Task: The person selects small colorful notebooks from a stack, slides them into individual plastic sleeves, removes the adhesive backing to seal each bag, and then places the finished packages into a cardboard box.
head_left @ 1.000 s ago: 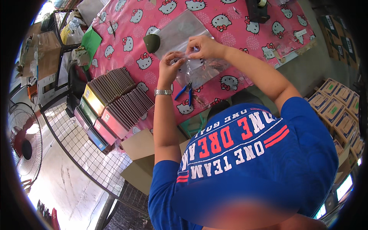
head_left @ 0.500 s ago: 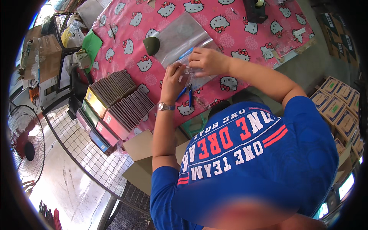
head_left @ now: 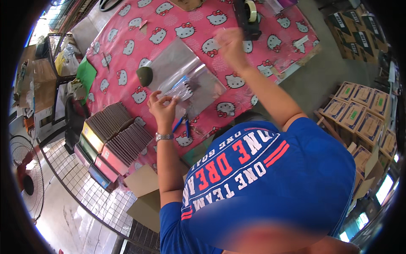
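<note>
Since the earlier frame, the right hand has left the small clear packet and risen to the upper centre of the frame, just beside the tape dispenser; it is blurred, so whether its fingers grip anything cannot be told. Both hands, previously together over the packet, are now well apart.

Left hand: positioned left of centre, wristwatch on the wrist. Its fingertips pinch the lower left edge of the small clear packet, which holds a dark item that cannot be made out.

Packet location: centre of the frame, resting on a larger clear plastic sheet spread on the pink patterned tablecloth.

Adjacent items:
- Dark green rounded object, touching the left edge of the sheet.
- Blue-handled pliers, on the cloth just below the left hand.
- Rows of flat boxes standing on edge, lower left of the table.
- Green paper at the left table edge.
- Stacked cartons on the floor at the right of the frame.
- Floor fan at the far left.
</note>
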`<state>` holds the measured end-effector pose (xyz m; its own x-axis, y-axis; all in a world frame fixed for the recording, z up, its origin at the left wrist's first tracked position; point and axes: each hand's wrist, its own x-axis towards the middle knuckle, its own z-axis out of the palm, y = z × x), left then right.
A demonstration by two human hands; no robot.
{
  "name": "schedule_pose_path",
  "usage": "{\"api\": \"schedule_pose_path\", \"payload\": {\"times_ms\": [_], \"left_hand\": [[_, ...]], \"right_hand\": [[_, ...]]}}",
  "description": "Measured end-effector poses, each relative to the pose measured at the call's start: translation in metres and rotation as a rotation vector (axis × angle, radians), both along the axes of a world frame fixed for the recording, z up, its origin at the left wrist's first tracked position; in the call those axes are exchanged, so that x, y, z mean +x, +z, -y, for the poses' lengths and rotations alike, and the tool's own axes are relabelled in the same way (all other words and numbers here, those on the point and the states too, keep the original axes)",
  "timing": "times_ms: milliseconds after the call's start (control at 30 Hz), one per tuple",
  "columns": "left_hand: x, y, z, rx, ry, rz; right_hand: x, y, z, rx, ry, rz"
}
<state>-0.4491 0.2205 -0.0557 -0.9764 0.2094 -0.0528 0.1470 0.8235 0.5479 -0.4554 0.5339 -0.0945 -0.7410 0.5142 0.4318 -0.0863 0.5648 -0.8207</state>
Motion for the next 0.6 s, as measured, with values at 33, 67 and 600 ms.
{"api": "schedule_pose_path", "payload": {"times_ms": [33,67,600], "left_hand": [[-0.002,-0.003,-0.001,-0.023,-0.049,-0.111],[-0.008,-0.003,-0.002,-0.012,-0.049,-0.112],[-0.012,-0.032,0.014,0.639,0.018,0.317]], "right_hand": [[0.000,-0.009,-0.040,0.004,-0.115,0.017],[0.002,-0.018,-0.081,0.003,-0.234,0.036],[0.054,-0.057,-0.134,-1.243,-0.211,0.118]]}}
